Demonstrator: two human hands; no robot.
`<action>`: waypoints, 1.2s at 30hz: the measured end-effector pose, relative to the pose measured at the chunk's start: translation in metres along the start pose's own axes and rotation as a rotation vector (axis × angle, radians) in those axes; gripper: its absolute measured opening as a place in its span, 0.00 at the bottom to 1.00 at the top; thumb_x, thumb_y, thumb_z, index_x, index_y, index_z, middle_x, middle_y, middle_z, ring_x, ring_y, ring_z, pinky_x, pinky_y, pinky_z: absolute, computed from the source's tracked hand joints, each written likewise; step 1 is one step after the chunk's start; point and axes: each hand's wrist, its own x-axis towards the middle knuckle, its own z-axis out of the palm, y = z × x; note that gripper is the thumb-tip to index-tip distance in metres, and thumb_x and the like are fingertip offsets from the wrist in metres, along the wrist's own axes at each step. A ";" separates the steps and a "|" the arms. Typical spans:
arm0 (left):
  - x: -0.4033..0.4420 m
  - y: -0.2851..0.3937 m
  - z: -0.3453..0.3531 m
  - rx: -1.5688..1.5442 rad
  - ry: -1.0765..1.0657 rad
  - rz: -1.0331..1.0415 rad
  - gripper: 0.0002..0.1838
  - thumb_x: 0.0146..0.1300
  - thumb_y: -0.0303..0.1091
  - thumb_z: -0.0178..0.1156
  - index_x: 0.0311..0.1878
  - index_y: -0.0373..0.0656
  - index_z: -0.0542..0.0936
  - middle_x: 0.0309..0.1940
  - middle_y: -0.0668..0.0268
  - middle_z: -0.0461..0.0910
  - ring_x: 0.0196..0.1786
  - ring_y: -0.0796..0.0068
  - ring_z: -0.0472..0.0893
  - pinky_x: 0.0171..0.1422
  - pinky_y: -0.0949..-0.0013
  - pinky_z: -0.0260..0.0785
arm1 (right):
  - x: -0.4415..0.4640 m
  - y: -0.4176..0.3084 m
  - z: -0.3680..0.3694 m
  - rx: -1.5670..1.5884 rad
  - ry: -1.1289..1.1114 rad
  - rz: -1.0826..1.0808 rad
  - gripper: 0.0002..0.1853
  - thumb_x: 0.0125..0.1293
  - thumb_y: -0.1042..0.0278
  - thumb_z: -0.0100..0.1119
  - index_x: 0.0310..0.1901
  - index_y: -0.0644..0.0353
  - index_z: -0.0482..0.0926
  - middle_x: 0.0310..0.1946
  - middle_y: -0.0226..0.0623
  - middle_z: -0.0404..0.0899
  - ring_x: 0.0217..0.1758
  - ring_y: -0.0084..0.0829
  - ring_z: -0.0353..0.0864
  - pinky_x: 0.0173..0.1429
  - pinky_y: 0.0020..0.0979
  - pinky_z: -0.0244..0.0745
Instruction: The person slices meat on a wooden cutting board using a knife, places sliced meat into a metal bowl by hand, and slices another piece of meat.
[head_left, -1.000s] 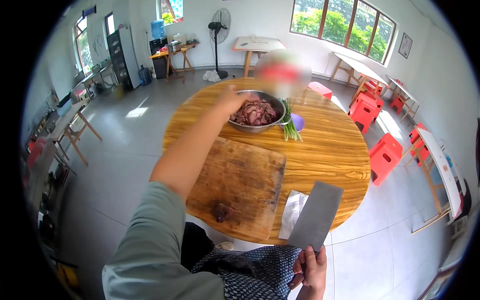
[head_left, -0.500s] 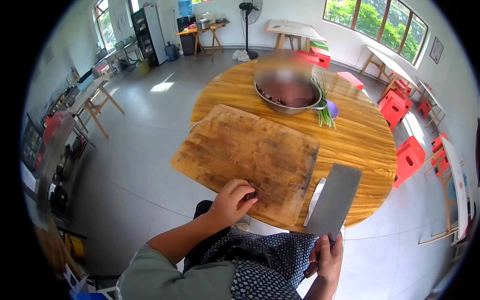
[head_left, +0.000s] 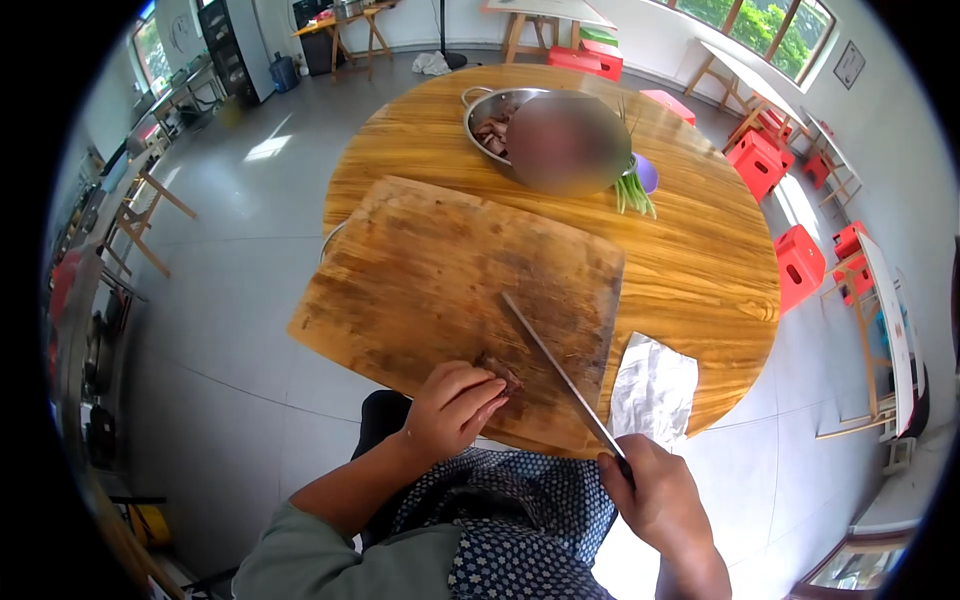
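Note:
On the wooden cutting board (head_left: 430, 255), near its front edge, my left hand (head_left: 450, 405) is closed on a small dark reddish piece of meat (head_left: 508, 378). The fingers cover part of the piece. My right hand (head_left: 655, 490) grips a cleaver (head_left: 562, 373) by its handle. The cleaver's blade stands on edge and slants over the right side of the board, to the right of the meat and apart from it. I cannot tell whether the edge touches the wood.
A metal pan (head_left: 478, 142) with meat pieces stands at the far side of the round table (head_left: 700, 270), partly behind a blurred patch. Green onions (head_left: 633, 195) lie beside it, near a purple bowl (head_left: 647, 174). A white cloth or paper (head_left: 655, 385) lies right of the board.
The cleaver has swung from beyond the board's right edge to over the board, turning from blade face to edge. The white sheet is now uncovered. My left hand still holds the meat.

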 end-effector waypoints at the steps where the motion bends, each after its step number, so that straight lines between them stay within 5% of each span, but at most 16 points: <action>1: -0.001 -0.001 0.002 -0.009 -0.009 -0.006 0.16 0.51 0.22 0.75 0.44 0.37 0.85 0.45 0.59 0.81 0.45 0.56 0.80 0.48 0.60 0.76 | 0.002 0.000 -0.002 -0.030 -0.073 -0.025 0.08 0.71 0.69 0.62 0.42 0.62 0.73 0.30 0.48 0.81 0.29 0.54 0.83 0.31 0.48 0.77; 9: -0.002 -0.001 -0.002 -0.008 -0.047 -0.030 0.16 0.53 0.21 0.72 0.47 0.40 0.85 0.50 0.62 0.82 0.51 0.56 0.81 0.53 0.58 0.78 | 0.010 -0.022 -0.002 -0.159 -0.239 -0.013 0.08 0.67 0.71 0.64 0.41 0.63 0.75 0.29 0.43 0.79 0.29 0.49 0.82 0.33 0.44 0.79; 12: -0.012 -0.002 -0.001 0.031 -0.071 -0.039 0.14 0.53 0.21 0.71 0.44 0.41 0.86 0.49 0.61 0.83 0.50 0.57 0.82 0.54 0.57 0.77 | 0.011 -0.025 -0.007 -0.073 -0.127 -0.118 0.06 0.74 0.69 0.56 0.41 0.59 0.70 0.30 0.44 0.75 0.23 0.46 0.77 0.24 0.43 0.72; 14: -0.014 -0.003 0.000 0.019 -0.111 -0.045 0.12 0.53 0.21 0.71 0.43 0.40 0.86 0.49 0.61 0.83 0.50 0.57 0.83 0.55 0.57 0.78 | 0.013 -0.031 -0.015 -0.074 -0.283 -0.026 0.07 0.69 0.71 0.58 0.41 0.62 0.70 0.36 0.50 0.76 0.30 0.55 0.79 0.32 0.49 0.74; 19: -0.007 -0.004 0.003 -0.147 -0.134 -0.116 0.09 0.54 0.21 0.69 0.39 0.37 0.87 0.49 0.60 0.85 0.51 0.59 0.85 0.57 0.58 0.78 | 0.019 -0.031 -0.020 -0.113 -0.322 -0.051 0.06 0.69 0.72 0.57 0.40 0.62 0.70 0.34 0.48 0.75 0.32 0.53 0.80 0.33 0.48 0.75; 33: -0.002 -0.002 -0.002 0.046 -0.140 -0.032 0.12 0.51 0.24 0.71 0.40 0.36 0.88 0.47 0.62 0.87 0.50 0.66 0.85 0.53 0.63 0.79 | 0.020 -0.040 -0.040 -0.153 -0.512 0.154 0.06 0.68 0.73 0.57 0.42 0.61 0.71 0.30 0.46 0.74 0.32 0.51 0.79 0.36 0.47 0.73; 36: 0.003 -0.004 0.000 -0.105 -0.153 -0.111 0.11 0.51 0.24 0.70 0.40 0.36 0.88 0.45 0.61 0.87 0.49 0.66 0.86 0.54 0.63 0.79 | 0.032 -0.041 -0.040 -0.239 -0.696 0.183 0.09 0.67 0.70 0.63 0.42 0.63 0.74 0.30 0.44 0.80 0.31 0.49 0.83 0.36 0.44 0.80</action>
